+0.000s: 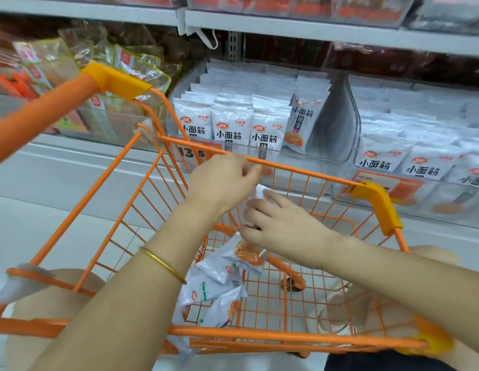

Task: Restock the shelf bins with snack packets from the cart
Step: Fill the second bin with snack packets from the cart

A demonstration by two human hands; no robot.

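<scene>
Both my hands are over the orange wire cart (286, 334). My right hand (281, 223) grips a white snack packet (260, 192) that is mostly hidden under its fingers. My left hand (223, 180) is above it with fingers curled, touching the packet's top edge near the cart's far rim. Several white packets (219, 279) lie on the cart floor. Behind the cart stands a clear shelf bin (337, 121) filled with upright white packets (233, 129).
A second clear bin (352, 108) of the same white packets stands to the right. Clear bags of orange snacks (72, 73) fill the shelf at left. A shelf board (313, 29) runs overhead. The cart's orange handle (40, 113) crosses the upper left.
</scene>
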